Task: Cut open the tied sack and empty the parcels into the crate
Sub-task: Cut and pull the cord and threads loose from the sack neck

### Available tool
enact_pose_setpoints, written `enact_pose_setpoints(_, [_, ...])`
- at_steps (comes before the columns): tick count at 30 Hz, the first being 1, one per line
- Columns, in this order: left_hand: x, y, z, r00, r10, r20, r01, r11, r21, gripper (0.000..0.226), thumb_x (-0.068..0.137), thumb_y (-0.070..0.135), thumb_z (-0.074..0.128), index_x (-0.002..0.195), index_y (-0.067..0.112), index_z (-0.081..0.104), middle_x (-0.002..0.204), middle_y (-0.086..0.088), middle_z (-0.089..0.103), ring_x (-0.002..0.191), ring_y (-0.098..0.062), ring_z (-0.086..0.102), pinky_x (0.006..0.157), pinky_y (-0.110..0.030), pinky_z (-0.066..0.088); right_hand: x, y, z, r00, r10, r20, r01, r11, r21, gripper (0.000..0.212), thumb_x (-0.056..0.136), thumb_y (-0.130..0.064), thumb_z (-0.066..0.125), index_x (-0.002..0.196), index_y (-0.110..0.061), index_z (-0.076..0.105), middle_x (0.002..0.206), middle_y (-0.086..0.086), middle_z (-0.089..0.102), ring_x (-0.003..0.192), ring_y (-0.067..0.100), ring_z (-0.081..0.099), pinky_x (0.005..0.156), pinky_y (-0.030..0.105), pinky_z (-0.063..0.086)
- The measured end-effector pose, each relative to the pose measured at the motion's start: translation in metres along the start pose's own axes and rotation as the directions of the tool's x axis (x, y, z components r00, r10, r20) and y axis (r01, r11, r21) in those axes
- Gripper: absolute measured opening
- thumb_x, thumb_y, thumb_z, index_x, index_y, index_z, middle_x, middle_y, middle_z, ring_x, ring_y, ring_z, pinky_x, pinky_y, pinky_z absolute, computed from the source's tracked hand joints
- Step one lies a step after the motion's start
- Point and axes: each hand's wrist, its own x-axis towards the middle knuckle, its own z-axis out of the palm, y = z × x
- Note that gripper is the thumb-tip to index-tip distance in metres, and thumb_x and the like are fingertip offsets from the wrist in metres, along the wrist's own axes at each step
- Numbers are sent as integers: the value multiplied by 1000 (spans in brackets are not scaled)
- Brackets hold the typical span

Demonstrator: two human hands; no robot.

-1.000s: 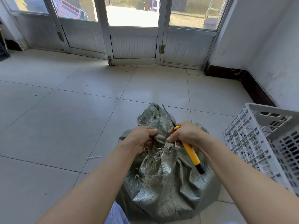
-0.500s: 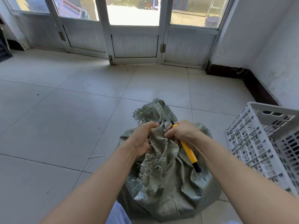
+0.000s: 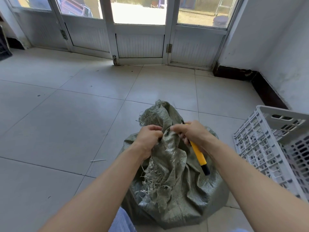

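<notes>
Both of our hands have drawn closer together at the neck of the sack (image 3: 175, 190) since a moment ago. The knife blade that stood up above the right hand is now almost hidden behind the fabric.

We look down at a grey-green woven sack sitting on the tiled floor (image 3: 66, 123), in the lower centre of the frame. Our left hand (image 3: 148, 139) clenches a bunch of fabric at the sack's neck. Our right hand (image 3: 195, 133) is curled round a knife (image 3: 198, 153) with a yellow handle and a black end. The handle slants down towards the lower right, and the fingertips of this hand press against the same bunch of fabric.

The sack is plump and rounded at the bottom, and crumpled and creased towards the top. Loose pale threads fray from its edge below the left hand, and a ragged flap rises behind both hands.

We judge the task to be at an early stage. The cutting seems to be under way, but we cannot tell whether the tie is through. No opening shows and no parcels are in view. A white slatted plastic crate (image 3: 282, 114) stands tilted at the right edge, near the sack but apart from it, and no parcels show in the part we can see. Opening the sack and emptying it are still to do.

A thin white strip (image 3: 98, 160) lies on the floor to the left. Glazed doors (image 3: 140, 44) run across the top of the frame.
</notes>
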Motion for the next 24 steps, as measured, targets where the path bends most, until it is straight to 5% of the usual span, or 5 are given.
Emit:
enact_pose_setpoints(4, [-7, 2, 6, 997, 63, 54, -63, 998, 1, 20, 85, -7, 48, 87, 6, 63, 69, -9, 62, 60, -19, 57, 58, -30, 50, 2, -7, 5, 994, -76, -81, 71, 996, -58, 31, 77, -33, 77, 78, -4, 65, 47, -2, 51, 30, 3, 41, 35, 16, 33])
enact_pose_setpoints(9, [-12, 8, 7, 979, 161, 121, -167, 985, 38, 4, 86, 5, 62, 88, 8, 64, 71, -2, 62, 61, -10, 56, 53, -20, 45, 11, -7, 6, 986, -11, -167, 3, 999, -46, 12, 79, -5, 65, 70, -4, 57, 53, 8, 46, 33, 12, 41, 35, 20, 32])
enact_pose_setpoints(11, [-12, 8, 6, 979, 148, 141, -154, 987, 35, 16, 92, 18, 59, 82, 10, 69, 61, 3, 62, 52, -7, 54, 48, -16, 42, 13, -5, 4, 982, 13, -186, -15, 1000, -6, 18, 79, 0, 59, 63, -6, 51, 51, 9, 41, 32, 13, 39, 36, 21, 31])
enact_pose_setpoints(16, [-7, 1, 11, 974, 219, 63, -224, 968, 109, 16, 77, 14, 77, 79, 14, 60, 61, 3, 47, 56, -11, 41, 50, -19, 34, 8, -6, 2, 992, 40, -120, -32, 998, 61, 24, 81, 0, 54, 58, -6, 50, 41, 8, 42, 37, 19, 38, 40, 24, 31])
enact_pose_setpoints(24, [-5, 0, 13, 974, 227, 25, -228, 958, 175, 19, 77, 6, 75, 73, 14, 59, 64, 0, 54, 57, -11, 47, 50, -19, 38, 1, -3, -6, 997, 63, 36, -66, 995, 77, 14, 83, -6, 66, 70, -6, 60, 56, 8, 54, 42, 13, 51, 41, 24, 36])
